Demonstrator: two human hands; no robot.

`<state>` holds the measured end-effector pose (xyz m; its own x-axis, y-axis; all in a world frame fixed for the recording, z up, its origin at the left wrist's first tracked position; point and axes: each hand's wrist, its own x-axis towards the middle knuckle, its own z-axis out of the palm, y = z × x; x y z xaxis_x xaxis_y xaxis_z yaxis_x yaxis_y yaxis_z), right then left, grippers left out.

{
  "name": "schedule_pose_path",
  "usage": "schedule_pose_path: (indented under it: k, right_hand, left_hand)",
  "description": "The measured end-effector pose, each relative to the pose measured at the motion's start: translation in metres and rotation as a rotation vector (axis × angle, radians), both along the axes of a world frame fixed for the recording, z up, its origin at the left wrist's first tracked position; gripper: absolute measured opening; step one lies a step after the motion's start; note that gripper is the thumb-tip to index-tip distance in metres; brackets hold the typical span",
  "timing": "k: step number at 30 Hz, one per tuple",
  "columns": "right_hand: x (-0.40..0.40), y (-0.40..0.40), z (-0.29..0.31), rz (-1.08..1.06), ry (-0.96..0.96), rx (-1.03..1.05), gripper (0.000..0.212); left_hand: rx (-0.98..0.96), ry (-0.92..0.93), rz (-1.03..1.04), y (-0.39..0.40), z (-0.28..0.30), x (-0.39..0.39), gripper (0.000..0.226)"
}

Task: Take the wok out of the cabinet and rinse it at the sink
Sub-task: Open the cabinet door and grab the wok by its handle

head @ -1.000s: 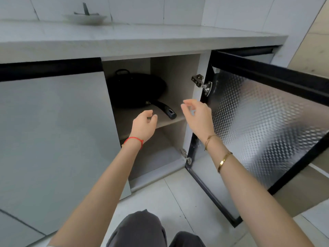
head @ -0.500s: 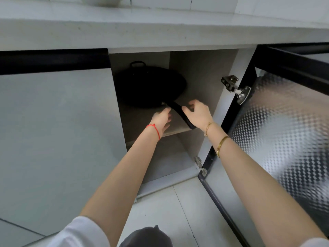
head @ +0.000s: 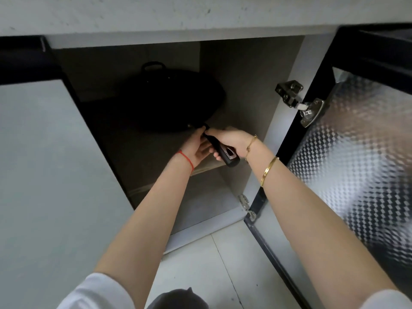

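A pale tiled floor [head: 200,270] runs up to an open cabinet [head: 245,85] under a grey countertop [head: 178,14], its door [head: 356,152] swung out to the right. Both arms reach inside. The right hand [head: 229,139] curls round the long black handle [head: 223,150] near the shelf's [head: 209,167] front edge. The left hand [head: 197,148] lies beneath the handle, palm up, fingers loosely bent against it. Farther back, the black wok [head: 174,101] sits on the shelf, in shadow.

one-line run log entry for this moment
phase: grasping wok | wok: on cabinet shelf | right hand: grips handle | left hand: under handle, grip unclear | door: open
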<state>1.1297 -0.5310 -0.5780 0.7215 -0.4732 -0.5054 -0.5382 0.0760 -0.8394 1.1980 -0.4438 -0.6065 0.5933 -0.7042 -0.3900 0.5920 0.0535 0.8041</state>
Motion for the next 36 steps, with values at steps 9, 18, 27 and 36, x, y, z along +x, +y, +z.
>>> schedule_pose_path:
  k: [9, 18, 27, 36]
  right_hand:
    - [0.008, 0.011, -0.007, -0.054, -0.026, -0.095, 0.029]
    - [-0.004, 0.033, -0.014, -0.141, -0.113, -0.226, 0.029]
    - [-0.061, 0.057, -0.009, -0.157, -0.157, -0.291, 0.029]
    - [-0.120, 0.093, 0.026, -0.211, -0.120, -0.285, 0.032]
  left_hand:
    - [-0.102, 0.111, 0.029, 0.001, -0.007, 0.011, 0.016]
    - [-0.114, 0.079, 0.016, 0.017, -0.001, -0.002, 0.021]
    - [-0.187, 0.057, -0.088, 0.044, 0.003, -0.049, 0.031]
    - [-0.167, 0.078, -0.131, 0.074, 0.037, -0.095, 0.024]
